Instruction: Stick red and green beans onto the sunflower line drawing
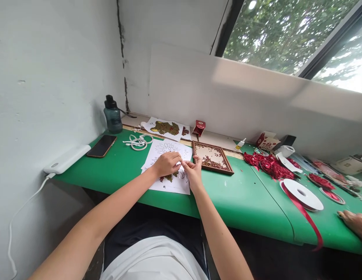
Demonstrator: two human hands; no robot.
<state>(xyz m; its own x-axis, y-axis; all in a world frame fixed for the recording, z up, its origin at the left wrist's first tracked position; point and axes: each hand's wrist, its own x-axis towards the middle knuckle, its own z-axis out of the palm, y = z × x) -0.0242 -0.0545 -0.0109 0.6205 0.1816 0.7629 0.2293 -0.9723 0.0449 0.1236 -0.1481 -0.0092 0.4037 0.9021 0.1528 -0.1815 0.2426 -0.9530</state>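
My left hand [168, 163] is closed over a white sheet [182, 187] printed with a black outline drawing. Its fingertips meet those of my right hand [194, 170], which is pinched at the sheet's right side. Whatever is between the fingertips is too small to make out. Green and dark red small pieces [170, 177] cover part of the drawing below my left hand, which hides some of it. Just right of my right hand lies a brown-framed tray [218, 170] with loose reddish-brown bits, like seeds or beans, spread inside.
Behind lie another decorated sheet [167, 128] and a red box [199, 127]. At left are a phone [101, 146], a coiled white cable [138, 142] and a bottle [113, 118]. Rightward are a glue bottle [241, 144], red ribbon pieces [276, 167], a ribbon spool [308, 196] and another person's hand [354, 223].
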